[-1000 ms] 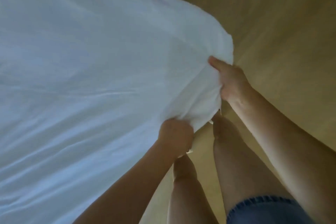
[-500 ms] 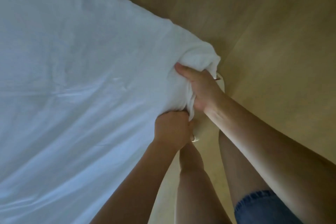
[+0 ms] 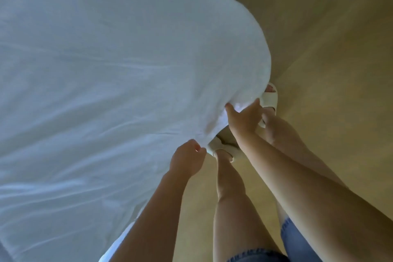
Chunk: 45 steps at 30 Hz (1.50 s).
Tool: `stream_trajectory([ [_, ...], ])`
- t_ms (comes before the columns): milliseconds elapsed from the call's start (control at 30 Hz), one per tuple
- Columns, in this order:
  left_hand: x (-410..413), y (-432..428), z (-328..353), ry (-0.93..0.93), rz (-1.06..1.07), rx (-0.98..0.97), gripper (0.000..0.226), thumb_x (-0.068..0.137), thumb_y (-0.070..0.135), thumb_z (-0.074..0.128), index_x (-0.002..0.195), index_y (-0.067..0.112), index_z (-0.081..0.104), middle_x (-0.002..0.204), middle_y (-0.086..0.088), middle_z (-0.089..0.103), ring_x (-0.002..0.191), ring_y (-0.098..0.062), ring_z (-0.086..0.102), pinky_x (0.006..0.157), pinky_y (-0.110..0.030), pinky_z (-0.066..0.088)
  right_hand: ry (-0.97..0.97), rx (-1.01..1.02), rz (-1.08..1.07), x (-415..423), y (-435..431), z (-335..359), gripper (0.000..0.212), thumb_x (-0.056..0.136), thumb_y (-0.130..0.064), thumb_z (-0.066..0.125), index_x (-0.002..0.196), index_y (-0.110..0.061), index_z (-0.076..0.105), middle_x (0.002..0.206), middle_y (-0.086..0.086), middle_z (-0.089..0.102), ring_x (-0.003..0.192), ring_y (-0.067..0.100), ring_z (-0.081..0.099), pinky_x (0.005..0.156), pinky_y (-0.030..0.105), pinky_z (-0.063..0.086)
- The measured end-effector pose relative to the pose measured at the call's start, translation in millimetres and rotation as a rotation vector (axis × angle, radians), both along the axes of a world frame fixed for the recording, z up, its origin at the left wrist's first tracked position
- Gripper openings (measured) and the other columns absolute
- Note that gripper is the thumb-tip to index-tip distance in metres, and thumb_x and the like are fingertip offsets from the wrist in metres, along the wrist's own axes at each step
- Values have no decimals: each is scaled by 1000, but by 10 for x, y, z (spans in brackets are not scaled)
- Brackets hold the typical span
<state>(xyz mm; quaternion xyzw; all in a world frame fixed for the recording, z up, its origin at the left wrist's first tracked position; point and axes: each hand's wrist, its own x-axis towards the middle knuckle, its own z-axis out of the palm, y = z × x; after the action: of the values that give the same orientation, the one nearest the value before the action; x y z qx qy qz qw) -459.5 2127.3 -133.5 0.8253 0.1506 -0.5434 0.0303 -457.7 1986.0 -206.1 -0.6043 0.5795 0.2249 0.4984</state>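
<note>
A large white sheet (image 3: 110,83) covers the bed and fills the left and middle of the view, with soft creases running across it. My left hand (image 3: 187,160) pinches the sheet's edge at the near corner of the bed. My right hand (image 3: 242,117) grips the bunched corner of the sheet a little farther up the edge, thumb on top and fingers curled under the cloth. Both arms reach forward from the lower right.
A tan wooden floor (image 3: 319,53) lies to the right of the bed. My bare legs in denim shorts (image 3: 295,242) stand beside the bed corner, feet in white sandals (image 3: 269,98) close to the hanging sheet.
The bunched sheet corner has been pulled down over the bed corner. My hands have moved apart along the edge. My sandals now show below the cloth.
</note>
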Motion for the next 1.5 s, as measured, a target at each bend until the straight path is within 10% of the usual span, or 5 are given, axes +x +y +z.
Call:
stream_trajectory([
  [100, -146, 423, 27, -130, 258, -17, 20, 91, 30, 52, 106, 18, 55, 107, -1, 63, 87, -15, 52, 74, -25, 36, -74, -116, 486, 41, 382, 124, 90, 85, -36, 61, 151, -9, 6, 157, 19, 7, 143, 33, 12, 113, 40, 13],
  [433, -1161, 2940, 321, -434, 546, 26, 48, 92, 26, 54, 136, 13, 43, 135, -13, 47, 123, -30, 46, 100, -39, 38, -433, -93, 1314, -422, 2715, 497, 82, 86, -42, 59, 151, -28, 10, 159, 9, -4, 144, 32, -3, 110, 49, 22],
  [1000, -2942, 5486, 159, -667, 1029, 108, 55, 93, 26, 52, 142, 13, 33, 142, -11, 38, 130, -30, 34, 106, -38, 28, -427, -152, 1873, -1335, 5789, 569, 74, 88, -40, 55, 149, -26, 17, 158, 5, 5, 144, 28, 2, 110, 47, 22],
  [1267, -3342, 6966, 163, -982, 1751, 443, 73, 83, 41, 67, 143, 22, 30, 144, -13, 28, 134, -31, 25, 109, -44, 23, -422, -39, 2024, -1834, 7055, 468, 89, 80, -60, 59, 149, -36, 10, 158, 0, -4, 143, 27, -1, 110, 57, 16],
  [1500, -3759, 8156, -67, -913, 2452, 76, 122, 61, 66, 73, 150, 32, -3, 150, 0, 26, 132, -30, 38, 105, -55, 36, -419, 43, 2223, -2113, 7858, 513, 94, 75, -74, 48, 142, -49, -12, 150, -13, -26, 139, 16, -17, 112, 58, 3],
])
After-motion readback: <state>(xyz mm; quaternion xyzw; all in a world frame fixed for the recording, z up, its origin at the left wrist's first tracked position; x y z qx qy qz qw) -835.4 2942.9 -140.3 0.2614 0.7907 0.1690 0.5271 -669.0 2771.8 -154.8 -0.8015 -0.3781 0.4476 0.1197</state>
